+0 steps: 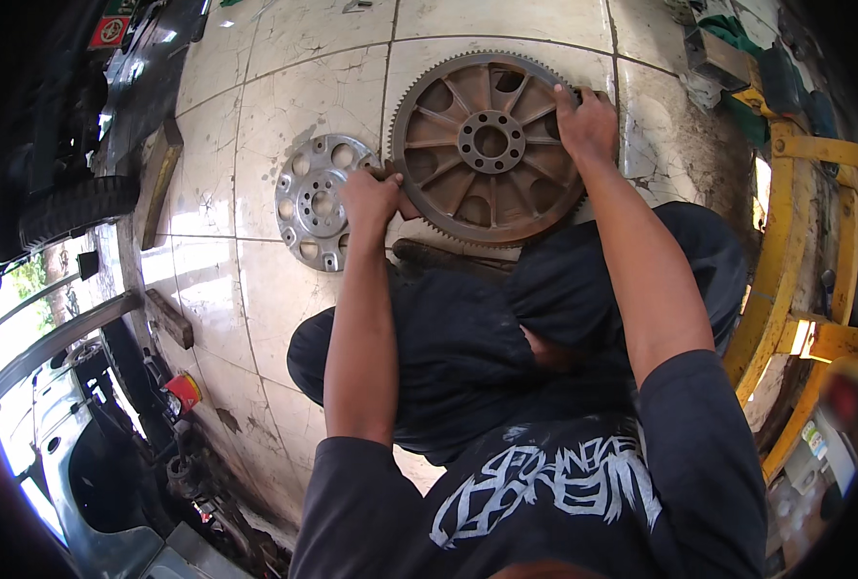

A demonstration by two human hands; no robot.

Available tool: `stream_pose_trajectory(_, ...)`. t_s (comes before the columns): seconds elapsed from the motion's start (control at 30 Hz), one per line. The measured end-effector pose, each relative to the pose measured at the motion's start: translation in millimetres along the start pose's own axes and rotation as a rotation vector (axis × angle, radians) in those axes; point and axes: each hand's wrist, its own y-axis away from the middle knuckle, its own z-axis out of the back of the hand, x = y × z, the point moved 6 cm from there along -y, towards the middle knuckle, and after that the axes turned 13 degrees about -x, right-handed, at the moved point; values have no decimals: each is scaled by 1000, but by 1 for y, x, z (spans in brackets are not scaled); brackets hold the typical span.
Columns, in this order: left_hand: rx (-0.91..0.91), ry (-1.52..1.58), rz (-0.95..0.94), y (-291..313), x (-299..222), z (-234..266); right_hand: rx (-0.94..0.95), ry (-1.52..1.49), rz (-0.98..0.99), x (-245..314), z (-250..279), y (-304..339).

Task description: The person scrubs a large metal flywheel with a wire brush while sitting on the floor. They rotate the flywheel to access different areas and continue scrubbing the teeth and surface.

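Observation:
A large rusty flywheel (491, 198) with a toothed rim and spokes lies on the tiled floor in front of my folded legs. My right hand (588, 125) grips its right edge, thumb on top and fingers over the rim. To its left is a smaller silvery metal disc (299, 207) with round holes. My left hand (371, 198) is closed between the two discs, partly covering the silvery one. From its fingers sticks a flat reddish-brown piece (407, 205), beside the flywheel's left rim; its kind I cannot make out.
On the right stands a yellow metal frame (786, 241). Wooden blocks (168, 318) lie on the left floor, near a red can (184, 393). A black tyre (77, 212) and vehicle parts crowd the left side. Damp spots mark the tiles around the silvery disc.

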Motion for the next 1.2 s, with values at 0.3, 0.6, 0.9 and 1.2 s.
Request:
stream_pose_trajectory(0.3,61,165,178,46,1,-9,8,2,21,-6,-11,-20)
stream_pose_trajectory(0.6,14,105,168,82,3,-28,-101,18,84,-10,-13,-7)
stream_pose_trajectory(0.9,-64,168,224,56,14,-11,-185,-57,-113,-16,-13,24)
stream_pose_trajectory(1.2,-83,203,253,60,22,-10,-133,-143,-405,-4,-2,46)
